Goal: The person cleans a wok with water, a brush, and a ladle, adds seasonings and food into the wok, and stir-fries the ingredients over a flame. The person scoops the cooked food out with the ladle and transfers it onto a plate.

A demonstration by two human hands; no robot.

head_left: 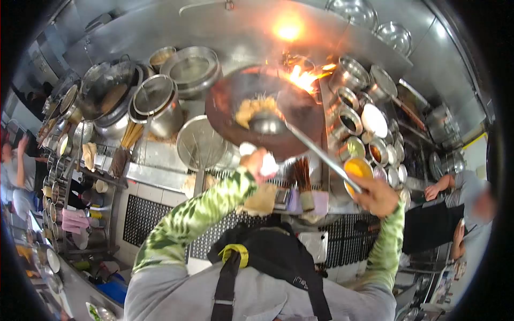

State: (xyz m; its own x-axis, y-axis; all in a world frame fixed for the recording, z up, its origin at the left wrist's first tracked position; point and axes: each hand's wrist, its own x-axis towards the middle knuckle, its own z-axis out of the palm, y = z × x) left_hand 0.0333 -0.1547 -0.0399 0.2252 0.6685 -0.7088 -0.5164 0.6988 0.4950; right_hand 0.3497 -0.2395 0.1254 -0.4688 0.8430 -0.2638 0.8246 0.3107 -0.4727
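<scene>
A large dark wok [230, 85] sits tilted over the stove, with golden-brown pieces of food [250, 108] inside. My left hand [256, 162] is closed around a white cloth [269, 165] at the wok's near rim. In my right hand [379, 196] is the long metal handle of a ladle [316, 148]. The ladle's bowl rests among the food, and its inside is partly hidden by glare and steam. Flames [304, 80] rise at the wok's far right edge.
Metal pots of sauces and seasonings [377, 152] crowd the right side. A round strainer [202, 142] lies left of the wok, near stacked pots [158, 99]. A bamboo brush [303, 179] stands at the counter's front. Another person [455, 198] stands at the right, one more at far left.
</scene>
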